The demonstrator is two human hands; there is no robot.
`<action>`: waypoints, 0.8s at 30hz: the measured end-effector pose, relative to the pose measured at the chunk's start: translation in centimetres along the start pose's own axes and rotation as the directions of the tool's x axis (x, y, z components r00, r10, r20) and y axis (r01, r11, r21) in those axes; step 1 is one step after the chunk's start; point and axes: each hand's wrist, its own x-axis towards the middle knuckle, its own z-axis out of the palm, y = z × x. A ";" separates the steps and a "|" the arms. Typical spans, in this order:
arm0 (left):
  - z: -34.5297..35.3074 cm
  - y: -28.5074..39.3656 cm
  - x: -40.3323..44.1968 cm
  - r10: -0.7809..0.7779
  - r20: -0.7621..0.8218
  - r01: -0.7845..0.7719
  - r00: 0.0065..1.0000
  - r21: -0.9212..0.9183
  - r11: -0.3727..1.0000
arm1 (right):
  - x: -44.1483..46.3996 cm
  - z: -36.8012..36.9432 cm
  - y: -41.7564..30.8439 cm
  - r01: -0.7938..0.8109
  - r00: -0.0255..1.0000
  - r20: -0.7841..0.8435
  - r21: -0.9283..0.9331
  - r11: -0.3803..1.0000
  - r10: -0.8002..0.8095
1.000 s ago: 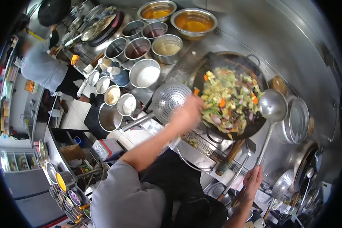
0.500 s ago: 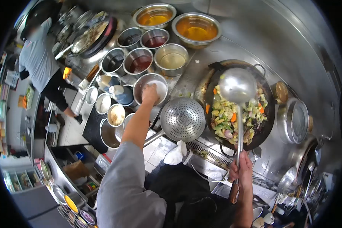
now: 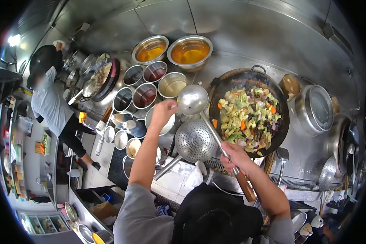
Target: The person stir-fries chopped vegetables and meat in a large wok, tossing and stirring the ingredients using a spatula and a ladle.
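My right hand is wrapped round the wooden-ended handle of a steel ladle. The ladle's bowl hangs above the metal pots, left of the wok. Chopped vegetables with orange carrot pieces lie in the wok. Fingers pinched together, my left hand is over the pot of white powder, close to the ladle's bowl. Whether anything is between those fingers is too small to tell. A perforated strainer rests between the pots and the wok.
Two steel bowls of orange liquid stand at the back, with pots of dark, red and pale liquids in front. Right of the wok is a lidded steel pot. A co-worker stands at far left by another wok.
The ladle has swung left from over the wok to above the pots. My left hand has lifted out of the white powder pot. The view has shifted.
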 end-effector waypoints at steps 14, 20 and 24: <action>0.9 9.5 1.8 0.552 0.151 -0.567 0.820 0.352 0.745 | -4.2 -2.4 0.2 0.016 0.978 0.205 0.066 0.998 -0.029; 2.0 -3.3 -0.7 0.159 -0.395 0.006 0.905 0.384 0.923 | -4.1 -2.5 0.2 -0.026 0.989 0.144 -0.031 0.999 0.030; 7.2 -18.5 -1.2 -0.213 0.035 0.180 0.976 0.412 0.893 | -3.3 -1.7 -0.6 -0.062 0.995 0.076 -0.056 0.996 0.067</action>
